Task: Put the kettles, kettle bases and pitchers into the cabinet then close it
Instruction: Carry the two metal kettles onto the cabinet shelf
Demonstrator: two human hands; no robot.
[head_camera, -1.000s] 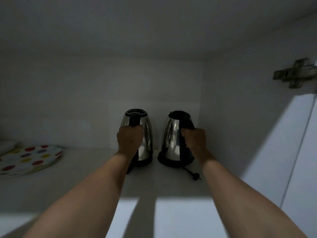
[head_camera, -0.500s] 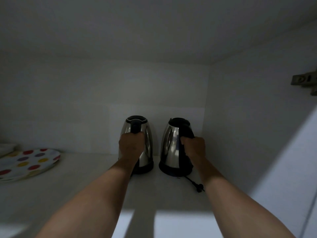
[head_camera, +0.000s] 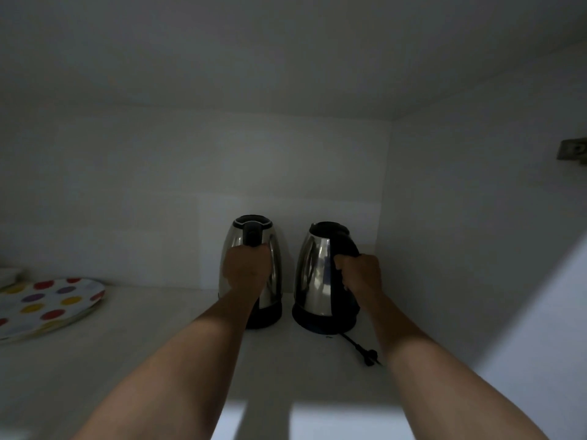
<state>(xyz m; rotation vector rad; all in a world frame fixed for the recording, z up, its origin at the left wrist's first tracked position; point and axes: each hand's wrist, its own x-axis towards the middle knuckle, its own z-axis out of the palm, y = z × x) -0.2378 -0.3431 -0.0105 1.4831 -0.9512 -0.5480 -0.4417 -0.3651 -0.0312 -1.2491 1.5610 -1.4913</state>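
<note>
L kettle (head_camera: 235, 247) & R kettle (head_camera: 313, 274) — silver w/ black trim; plate (head_camera: 47, 308) white w/ red/yellow/purple dots.

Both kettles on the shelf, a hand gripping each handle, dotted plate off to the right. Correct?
No. The head view shows the plate off to the left. Rest stands: left hand grips the left kettle, right hand the right kettle, both on the shelf.
</note>
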